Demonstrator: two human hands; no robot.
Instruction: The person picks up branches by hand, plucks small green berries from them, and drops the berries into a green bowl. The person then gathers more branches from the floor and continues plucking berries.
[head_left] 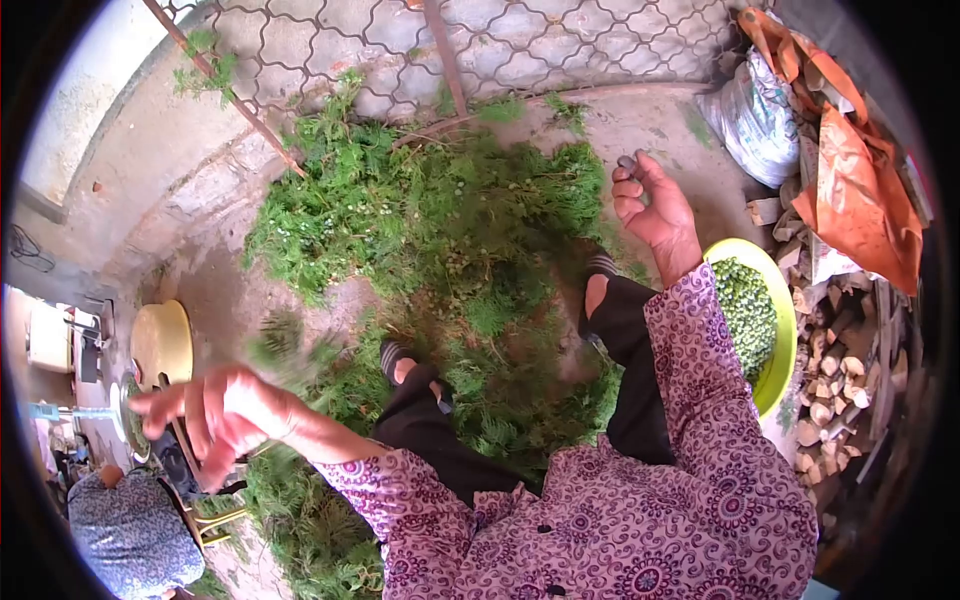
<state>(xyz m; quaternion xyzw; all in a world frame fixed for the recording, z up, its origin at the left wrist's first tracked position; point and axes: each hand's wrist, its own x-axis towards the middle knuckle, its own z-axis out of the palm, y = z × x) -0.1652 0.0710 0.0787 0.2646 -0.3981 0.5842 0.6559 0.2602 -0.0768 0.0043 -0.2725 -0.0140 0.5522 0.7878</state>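
My left hand (225,415) is stretched out to the left, fingers apart and nothing in it. Just beyond it, a blurred green sprig (280,340) seems to be in motion, apart from the fingers. My right hand (655,205) is raised at the right of the greenery, its fingers curled in. The fingertips look dark, and I cannot make out whether something small is between them. A large heap of feathery evergreen branches (430,215), dotted with pale berries, covers the ground around my feet. Beside my right forearm stands a yellow-green basin (785,340) holding many small green berries (745,315).
A metal lattice (350,40) borders the far side. Stacked firewood (835,390), an orange sheet (865,200) and a white sack (755,120) line the right. At left are a yellow tub (165,340) and another person (135,530) in patterned clothing.
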